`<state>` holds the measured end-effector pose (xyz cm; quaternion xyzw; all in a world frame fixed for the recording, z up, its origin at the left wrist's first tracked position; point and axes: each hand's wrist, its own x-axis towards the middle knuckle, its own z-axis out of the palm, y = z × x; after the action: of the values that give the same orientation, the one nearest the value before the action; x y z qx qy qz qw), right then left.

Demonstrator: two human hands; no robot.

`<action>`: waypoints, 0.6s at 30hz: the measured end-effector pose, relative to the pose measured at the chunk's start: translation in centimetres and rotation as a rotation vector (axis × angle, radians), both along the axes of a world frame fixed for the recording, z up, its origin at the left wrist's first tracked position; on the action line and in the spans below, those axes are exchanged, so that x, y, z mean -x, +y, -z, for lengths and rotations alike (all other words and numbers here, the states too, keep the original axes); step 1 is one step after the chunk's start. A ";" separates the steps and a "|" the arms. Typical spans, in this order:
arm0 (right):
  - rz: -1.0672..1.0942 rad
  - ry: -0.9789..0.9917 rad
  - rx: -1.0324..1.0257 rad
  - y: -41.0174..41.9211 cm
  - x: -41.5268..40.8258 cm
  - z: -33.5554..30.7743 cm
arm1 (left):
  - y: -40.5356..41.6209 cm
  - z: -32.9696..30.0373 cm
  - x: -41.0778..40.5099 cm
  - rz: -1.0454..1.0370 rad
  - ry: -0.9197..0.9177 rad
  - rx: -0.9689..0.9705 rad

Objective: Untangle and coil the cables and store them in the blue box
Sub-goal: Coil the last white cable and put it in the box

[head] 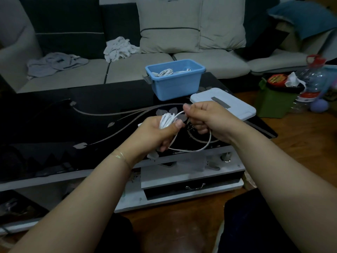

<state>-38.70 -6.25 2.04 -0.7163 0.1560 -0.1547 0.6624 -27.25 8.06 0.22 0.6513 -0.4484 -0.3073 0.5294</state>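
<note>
A glossy black surface with a pale floral pattern carries the blue box and, just beside it, a white lid, both beyond the grips

Dim, bluish indoor light, soft shadows, wide-angle bending at edges, perhaps slightly blurred.

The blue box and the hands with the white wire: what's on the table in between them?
In the head view, only bare black table top with its grey flower pattern lies between. The white lid sits off to the side of the blue box.
</note>
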 end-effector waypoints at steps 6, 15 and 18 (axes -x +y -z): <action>0.181 0.077 0.321 0.0 -0.9 1.0 | -0.2 -0.5 0.7 0.105 0.259 0.101; 0.232 0.137 0.276 2.6 -1.8 1.3 | -1.0 -1.5 0.6 0.061 0.633 0.283; 0.221 0.205 0.390 3.1 -1.7 1.3 | -1.2 -1.7 0.1 0.002 0.714 0.312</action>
<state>-37.00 -3.18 0.78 -0.8212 0.2671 -0.1800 0.4711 -27.37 6.84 1.95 0.4144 -0.2782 -0.4433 0.7445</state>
